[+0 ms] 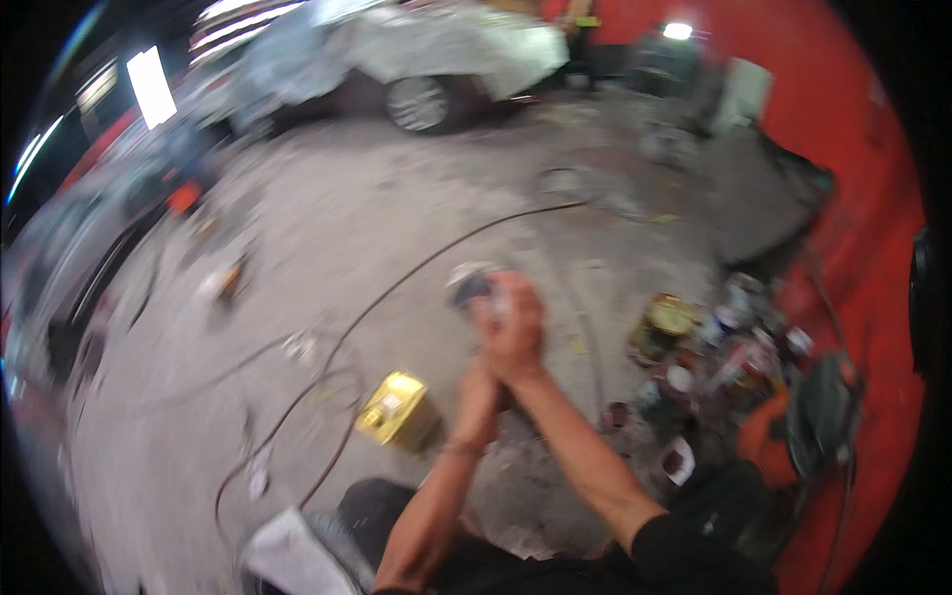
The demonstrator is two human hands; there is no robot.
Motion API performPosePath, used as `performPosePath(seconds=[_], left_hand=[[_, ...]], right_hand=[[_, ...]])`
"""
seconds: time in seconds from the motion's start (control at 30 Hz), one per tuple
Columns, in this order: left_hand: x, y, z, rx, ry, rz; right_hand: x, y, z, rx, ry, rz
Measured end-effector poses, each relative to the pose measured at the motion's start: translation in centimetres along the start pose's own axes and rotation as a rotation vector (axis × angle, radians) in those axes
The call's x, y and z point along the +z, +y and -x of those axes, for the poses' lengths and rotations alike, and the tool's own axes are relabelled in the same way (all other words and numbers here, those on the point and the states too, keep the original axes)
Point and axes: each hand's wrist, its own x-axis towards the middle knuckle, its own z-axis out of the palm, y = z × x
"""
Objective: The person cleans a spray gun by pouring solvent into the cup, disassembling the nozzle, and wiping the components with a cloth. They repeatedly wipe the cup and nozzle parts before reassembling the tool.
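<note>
My hands are close together in front of me, above the concrete floor, and both are smeared by motion. My right hand (518,322) is closed around a small dark, rounded object with a pale upper edge (472,282); its kind is too blurred to make out. Just below and against it, my left hand (478,402) looks closed, its fingers mostly hidden. Whatever it grips is not clear. To the left of my left forearm, a yellow-gold rectangular metal can (399,411) stands on the floor.
A dark hose (397,288) curves across the floor (297,228). Right of me are an opened round tin (671,314), cluttered containers (734,367) and a red wall (843,129). A car under plastic sheeting (446,50) stands ahead; another car (89,238) is at left.
</note>
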Motion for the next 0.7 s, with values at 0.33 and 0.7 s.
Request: performPosePath(seconds=[0.33,0.7], left_hand=[[0.5,3.1,1.4,-0.081,0.004,-0.016],[-0.2,-0.1,0.3,0.060,0.138,-0.257]], right_hand=[[-2.5,9.5,-1.2,1.188,-0.520,-1.499],[-2.0,0.7,5.6,0.470,0.135,-0.150]])
